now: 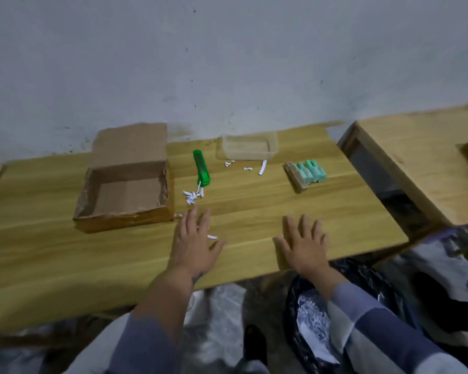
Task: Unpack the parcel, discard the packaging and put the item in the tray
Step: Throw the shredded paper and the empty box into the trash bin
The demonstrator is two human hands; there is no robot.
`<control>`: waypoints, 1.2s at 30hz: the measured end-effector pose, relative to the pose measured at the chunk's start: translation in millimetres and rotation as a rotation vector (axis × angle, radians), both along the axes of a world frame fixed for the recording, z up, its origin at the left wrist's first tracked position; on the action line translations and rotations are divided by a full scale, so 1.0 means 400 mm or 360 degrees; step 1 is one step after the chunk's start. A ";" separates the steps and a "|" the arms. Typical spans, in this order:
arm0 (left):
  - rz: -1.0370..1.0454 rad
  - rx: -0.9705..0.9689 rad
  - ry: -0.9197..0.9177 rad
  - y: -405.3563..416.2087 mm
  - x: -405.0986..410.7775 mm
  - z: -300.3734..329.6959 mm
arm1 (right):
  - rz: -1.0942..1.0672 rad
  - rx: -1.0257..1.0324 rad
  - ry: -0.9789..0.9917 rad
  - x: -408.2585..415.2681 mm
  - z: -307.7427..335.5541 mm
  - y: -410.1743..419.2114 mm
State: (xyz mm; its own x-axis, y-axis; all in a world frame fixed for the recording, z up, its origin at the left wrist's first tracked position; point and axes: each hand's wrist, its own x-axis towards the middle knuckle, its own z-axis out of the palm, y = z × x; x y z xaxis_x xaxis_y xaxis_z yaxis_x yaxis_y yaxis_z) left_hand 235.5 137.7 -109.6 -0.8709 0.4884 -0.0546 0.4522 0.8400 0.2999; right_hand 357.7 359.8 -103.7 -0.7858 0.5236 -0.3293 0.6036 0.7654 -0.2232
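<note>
Lying flat on the worktop in the lower middle of the frame, both hands are being held open with fingers spread: the left hand beside a paper scrap, the right hand near the front edge. Nothing is being gripped by either.

The parcel, a cardboard box, is being shown at centre left with its flap raised and its inside bare. The item, a small pack of pale green pieces on a brownish backing, is being observed at centre right, well apart from both hands and just beside the clear plastic tray, which is standing empty at the back edge near the wall. A green utility knife is lying between box and tray, with white paper scraps scattered around it. A black-lined bin is being seen below the front edge at lower right.

The item is being judged light and fairly stiff, its plastic covering possibly slippery; a pinch across its long sides is being recommended. What it contains cannot be told. The box is being judged light and crushable, best taken by a side wall. The discarding of packaging and the placing of the item are being judged not yet done.
</note>
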 end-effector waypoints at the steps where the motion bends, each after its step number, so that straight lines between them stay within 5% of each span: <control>1: 0.0019 0.0003 0.0038 0.011 -0.014 -0.008 | 0.0026 0.0042 0.0003 -0.019 -0.012 0.005; 9: 0.0301 0.0032 0.0158 0.113 -0.150 -0.057 | 0.0465 0.0198 0.0216 -0.268 -0.056 0.052; 22: 0.0327 0.0095 0.0077 0.141 -0.165 -0.083 | 0.0570 0.0121 0.0350 -0.537 -0.058 0.047; 32: 0.0273 0.0089 0.0083 0.183 -0.104 -0.061 | 0.0768 0.0079 0.0456 -0.394 -0.074 0.100; 36: 0.0005 -0.0021 0.0061 0.246 -0.037 -0.052 | 0.0730 0.0066 0.0499 -0.271 -0.073 0.117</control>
